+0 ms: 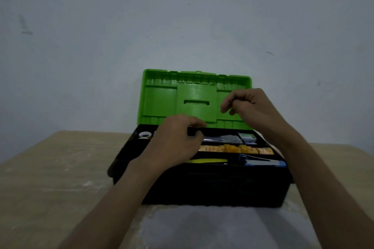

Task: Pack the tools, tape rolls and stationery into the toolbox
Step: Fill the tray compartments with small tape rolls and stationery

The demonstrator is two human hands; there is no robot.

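Observation:
The black toolbox (212, 186) stands on the table with its green lid (162, 99) upright. Its inner tray holds a white tape roll (144, 135), a row of orange-yellow tape rolls (242, 149), a yellow-handled tool (208, 161), a blue tool (261, 162), a grey packet (226, 138) and a small green-white box (247, 136). My left hand (178, 137) lies over the tray's middle, fingers and thumb curled round the black tray handle (192, 130). My right hand (249, 107) hovers above the right half, in front of the lid, fingers loosely curled, holding nothing.
The toolbox sits at the back middle of a light wooden table (50, 168), close to a pale wall (182, 16). A whitish sheet (212, 226) lies on the table in front of the box, between my forearms.

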